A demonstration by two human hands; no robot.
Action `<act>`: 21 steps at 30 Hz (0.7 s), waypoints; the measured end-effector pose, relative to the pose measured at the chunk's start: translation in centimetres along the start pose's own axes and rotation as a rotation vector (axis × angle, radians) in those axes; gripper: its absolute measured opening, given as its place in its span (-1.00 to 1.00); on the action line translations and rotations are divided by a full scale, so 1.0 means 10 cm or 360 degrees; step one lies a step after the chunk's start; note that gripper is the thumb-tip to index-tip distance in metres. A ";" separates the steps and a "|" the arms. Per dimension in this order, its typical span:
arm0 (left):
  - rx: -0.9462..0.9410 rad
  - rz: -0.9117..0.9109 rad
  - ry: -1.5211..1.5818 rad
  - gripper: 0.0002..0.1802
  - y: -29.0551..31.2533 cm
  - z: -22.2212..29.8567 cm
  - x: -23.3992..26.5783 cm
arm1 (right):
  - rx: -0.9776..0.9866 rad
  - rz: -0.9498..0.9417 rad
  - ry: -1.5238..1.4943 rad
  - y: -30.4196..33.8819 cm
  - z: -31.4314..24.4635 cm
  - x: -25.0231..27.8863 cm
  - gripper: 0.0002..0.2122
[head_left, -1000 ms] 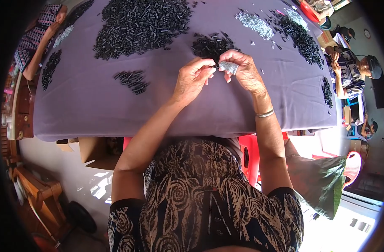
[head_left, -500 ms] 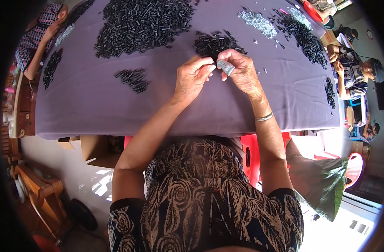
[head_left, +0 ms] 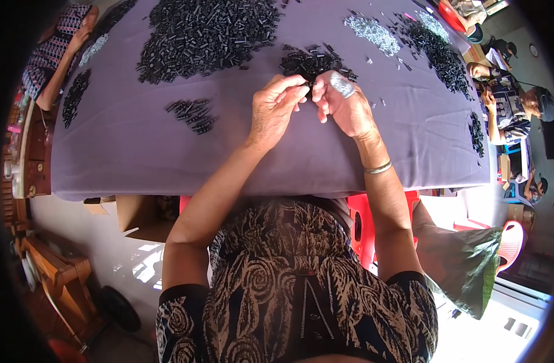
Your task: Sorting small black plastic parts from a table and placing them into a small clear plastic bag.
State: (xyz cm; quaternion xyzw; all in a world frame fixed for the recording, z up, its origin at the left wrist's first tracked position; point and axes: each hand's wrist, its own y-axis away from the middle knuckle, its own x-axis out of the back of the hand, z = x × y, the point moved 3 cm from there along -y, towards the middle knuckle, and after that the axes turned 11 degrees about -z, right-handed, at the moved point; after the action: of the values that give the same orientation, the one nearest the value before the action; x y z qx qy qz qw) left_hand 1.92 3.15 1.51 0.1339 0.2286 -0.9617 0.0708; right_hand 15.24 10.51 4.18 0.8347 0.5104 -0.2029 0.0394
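My left hand (head_left: 272, 114) pinches a small black piece (head_left: 311, 85) between thumb and forefinger, its tip toward my right hand. My right hand (head_left: 348, 109) is right beside it with curled fingers, the fingertips close to that piece; what they grip, if anything, is hidden. A grey wrap (head_left: 342, 86) covers one digit of this hand. Just beyond both hands lies a small heap of black pieces (head_left: 310, 62). To the left, several black pieces (head_left: 192, 115) lie in a rough, slanted row on the purple tablecloth (head_left: 131, 157).
A large heap of short black parts (head_left: 207, 39) covers the far table. Small clear, silvery parts (head_left: 372, 33) and more black parts (head_left: 443, 63) lie at the far right. Other people sit at both sides. A red chair (head_left: 360, 227) and a cardboard box (head_left: 147, 218) stand below the table edge.
My right hand has rotated, and its grey-wrapped digit has swung up and to the right, away from my left fingertips. My left hand has barely shifted.
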 end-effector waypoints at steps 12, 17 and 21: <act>0.0008 -0.0055 0.0122 -0.84 -0.05 0.13 -0.37 | -0.0362 0.0024 -0.0320 0.09 0.21 0.05 -0.48; 0.0040 -0.0067 0.0233 -0.80 -0.05 0.13 -0.43 | -0.0347 0.0028 -0.0471 0.13 0.23 -0.02 -0.60; 0.0165 -0.0107 0.0297 -0.82 -0.16 0.19 -0.50 | -0.0203 -0.0187 -0.0745 0.10 0.29 -0.06 -0.68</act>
State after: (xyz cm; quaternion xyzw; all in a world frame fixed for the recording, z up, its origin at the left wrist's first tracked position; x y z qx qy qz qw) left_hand 5.94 4.04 5.26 0.2186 0.1886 -0.9574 0.0098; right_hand 15.02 8.74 1.60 0.7297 0.5469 -0.3599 0.1971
